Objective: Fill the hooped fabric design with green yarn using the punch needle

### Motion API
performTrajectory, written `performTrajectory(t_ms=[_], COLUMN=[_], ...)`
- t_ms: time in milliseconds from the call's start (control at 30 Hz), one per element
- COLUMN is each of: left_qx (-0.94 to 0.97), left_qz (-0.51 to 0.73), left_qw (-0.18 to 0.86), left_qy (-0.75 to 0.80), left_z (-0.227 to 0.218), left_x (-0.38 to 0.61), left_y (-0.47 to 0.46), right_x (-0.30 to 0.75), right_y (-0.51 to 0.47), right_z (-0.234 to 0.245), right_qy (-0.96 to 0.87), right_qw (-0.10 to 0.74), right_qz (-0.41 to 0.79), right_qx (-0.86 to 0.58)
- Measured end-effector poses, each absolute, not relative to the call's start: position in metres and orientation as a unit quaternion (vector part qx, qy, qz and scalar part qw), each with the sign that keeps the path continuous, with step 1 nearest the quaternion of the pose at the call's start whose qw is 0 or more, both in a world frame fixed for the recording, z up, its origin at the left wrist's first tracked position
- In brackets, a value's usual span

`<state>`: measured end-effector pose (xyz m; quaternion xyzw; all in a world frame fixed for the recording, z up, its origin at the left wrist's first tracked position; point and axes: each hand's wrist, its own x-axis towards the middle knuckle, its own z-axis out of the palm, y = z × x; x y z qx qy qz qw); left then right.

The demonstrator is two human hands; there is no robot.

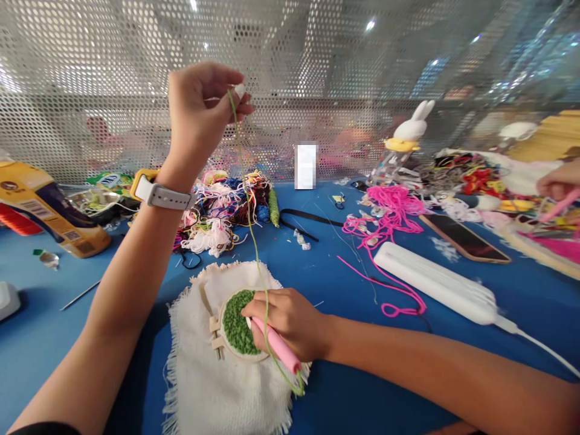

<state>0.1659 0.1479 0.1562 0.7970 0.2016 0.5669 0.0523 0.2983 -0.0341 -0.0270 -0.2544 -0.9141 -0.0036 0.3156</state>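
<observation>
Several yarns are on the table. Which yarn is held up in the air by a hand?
The green yarn: the left hand pinches it high, and it runs down to the pink punch needle. The pink yarn lies loose.

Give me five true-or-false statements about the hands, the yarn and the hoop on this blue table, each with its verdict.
1. The left hand is raised and pinches a strand of green yarn. True.
2. The right hand holds a pink pen-shaped punch needle against the small round wooden embroidery hoop. True.
3. The stitched patch inside the hoop is pink. False: it is green.
4. The hoop sits on a piece of frayed white cloth. True.
5. The white wristband watch is on the right wrist. False: it is on the left wrist.
</observation>
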Motion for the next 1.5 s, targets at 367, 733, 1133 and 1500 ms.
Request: performTrajectory(t_ms=[367,733,1133,1500], left_qx=[0.817,0.881,0.943,0.914], left_qz=[0.543,0.426,-0.088,-0.017], left_qw=[0.184,0.132,0.017,-0.100], left_qy=[0.063,0.158,0.321,0.393], left_z=[0.171,0.184,0.104,0.034], left_x=[0.176,0.151,0.199,0.237], left_y=[0.068,0.057,0.144,0.140], right_x=[0.298,0.299,0.298,0.299], right_y=[-0.033,-0.032,-0.033,-0.033], right_z=[-0.029,-0.030,-0.025,-0.027], right_qy=[-0.912,-0.909,-0.917,-0.913], right_qw=[0.326,0.339,0.323,0.329], right_qz=[-0.004,0.012,0.000,-0.006], right_qx=[-0.250,-0.241,-0.234,-0.240])
